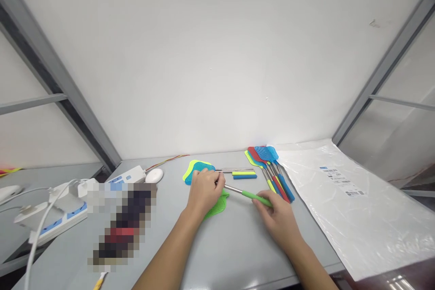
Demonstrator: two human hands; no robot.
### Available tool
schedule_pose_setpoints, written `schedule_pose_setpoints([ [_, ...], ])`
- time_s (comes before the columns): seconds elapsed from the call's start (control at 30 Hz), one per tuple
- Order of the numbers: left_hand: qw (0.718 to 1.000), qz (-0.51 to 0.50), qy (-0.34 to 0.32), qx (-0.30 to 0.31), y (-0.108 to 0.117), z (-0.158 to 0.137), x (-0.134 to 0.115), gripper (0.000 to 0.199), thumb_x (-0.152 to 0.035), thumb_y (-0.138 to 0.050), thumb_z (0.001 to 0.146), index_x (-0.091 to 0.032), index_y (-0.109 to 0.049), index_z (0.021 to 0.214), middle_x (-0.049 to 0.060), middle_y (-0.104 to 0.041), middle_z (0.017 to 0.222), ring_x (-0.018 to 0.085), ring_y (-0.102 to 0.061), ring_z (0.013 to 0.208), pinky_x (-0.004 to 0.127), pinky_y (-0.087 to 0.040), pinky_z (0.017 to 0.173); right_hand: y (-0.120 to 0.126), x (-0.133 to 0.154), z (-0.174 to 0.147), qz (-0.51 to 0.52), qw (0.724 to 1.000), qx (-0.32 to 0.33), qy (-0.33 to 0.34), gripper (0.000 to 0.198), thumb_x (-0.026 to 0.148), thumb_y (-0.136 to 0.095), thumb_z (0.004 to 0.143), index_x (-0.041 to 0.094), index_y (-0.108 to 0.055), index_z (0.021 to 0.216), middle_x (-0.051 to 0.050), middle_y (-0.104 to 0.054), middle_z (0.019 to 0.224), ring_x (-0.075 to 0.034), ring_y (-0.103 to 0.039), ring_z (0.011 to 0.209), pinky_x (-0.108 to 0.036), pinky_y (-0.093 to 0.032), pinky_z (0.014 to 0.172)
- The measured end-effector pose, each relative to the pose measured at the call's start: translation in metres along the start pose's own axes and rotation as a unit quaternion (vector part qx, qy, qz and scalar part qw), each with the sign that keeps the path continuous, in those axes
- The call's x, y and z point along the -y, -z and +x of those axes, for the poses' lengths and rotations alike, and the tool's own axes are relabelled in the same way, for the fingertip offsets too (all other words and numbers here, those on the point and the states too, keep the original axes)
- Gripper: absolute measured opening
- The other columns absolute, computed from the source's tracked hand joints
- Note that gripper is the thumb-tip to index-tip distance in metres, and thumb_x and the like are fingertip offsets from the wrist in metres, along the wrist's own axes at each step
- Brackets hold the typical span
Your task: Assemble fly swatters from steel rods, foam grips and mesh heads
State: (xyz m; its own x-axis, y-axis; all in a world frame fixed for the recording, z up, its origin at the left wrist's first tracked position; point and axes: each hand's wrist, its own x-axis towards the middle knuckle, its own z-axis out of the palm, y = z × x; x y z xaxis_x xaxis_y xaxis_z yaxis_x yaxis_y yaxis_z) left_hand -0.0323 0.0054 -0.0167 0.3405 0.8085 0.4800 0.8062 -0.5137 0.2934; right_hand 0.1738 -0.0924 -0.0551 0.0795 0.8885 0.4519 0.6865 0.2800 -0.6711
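My right hand [277, 215] is closed around the green handle [256, 198] of a fly swatter. From that handle a thin metal rod [233, 188] runs left to my left hand [205, 190], whose fingers pinch its far end. A green perforated swatter head [217, 206] lies just under my left hand; where rod and head meet is hidden by the fingers. Beyond the left hand are a blue swatter head [197, 170] and a yellow one [188, 167]. Bare metal rods [234, 170], a yellow handle [243, 173] and a blue handle [245, 176] lie behind the green one.
Several coloured fly swatters [268, 163] are fanned out at right, beside a large white plastic mailer bag [340, 204] with a label. At left lie a power strip [64, 222] with plugs and cables, a white round object [154, 176] and a pixelated item [125, 226]. A wall stands behind.
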Motion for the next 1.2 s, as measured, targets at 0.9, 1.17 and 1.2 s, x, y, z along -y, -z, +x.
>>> schedule_pose_setpoints([
  [0.9, 0.790, -0.571, 0.213, -0.069, -0.005, -0.002, -0.028, 0.047, -0.058, -0.039, 0.090, -0.018, -0.063, 0.087, 0.004, -0.060, 0.079, 0.014, -0.054, 0.068, 0.027, -0.045, 0.063, 0.000, 0.006, -0.002, 0.021, 1.000, -0.010, -0.012, 0.023, 0.041, -0.044, 0.094, 0.022, -0.056, 0.099, -0.003, -0.064, 0.083, -0.017, -0.058, 0.067, -0.027, -0.044, 0.057],
  [1.17, 0.755, -0.618, 0.217, -0.032, -0.002, -0.002, -0.035, 0.039, -0.053, -0.045, 0.089, -0.019, -0.061, 0.083, 0.004, -0.063, 0.082, 0.014, -0.057, 0.073, 0.025, -0.047, 0.065, -0.004, 0.015, -0.002, -0.006, 0.997, 0.070, -0.006, 0.023, 0.038, -0.037, 0.097, 0.023, -0.054, 0.102, -0.004, -0.065, 0.083, -0.020, -0.060, 0.075, -0.031, -0.043, 0.064],
  [1.2, 0.754, -0.620, 0.214, -0.033, -0.002, -0.002, -0.034, 0.038, -0.053, -0.045, 0.090, -0.019, -0.061, 0.083, 0.004, -0.063, 0.082, 0.014, -0.057, 0.074, 0.026, -0.048, 0.066, -0.006, 0.017, -0.002, -0.010, 0.997, 0.082, -0.005, 0.022, 0.037, -0.037, 0.097, 0.022, -0.053, 0.103, -0.003, -0.064, 0.083, -0.020, -0.059, 0.075, -0.031, -0.043, 0.064],
])
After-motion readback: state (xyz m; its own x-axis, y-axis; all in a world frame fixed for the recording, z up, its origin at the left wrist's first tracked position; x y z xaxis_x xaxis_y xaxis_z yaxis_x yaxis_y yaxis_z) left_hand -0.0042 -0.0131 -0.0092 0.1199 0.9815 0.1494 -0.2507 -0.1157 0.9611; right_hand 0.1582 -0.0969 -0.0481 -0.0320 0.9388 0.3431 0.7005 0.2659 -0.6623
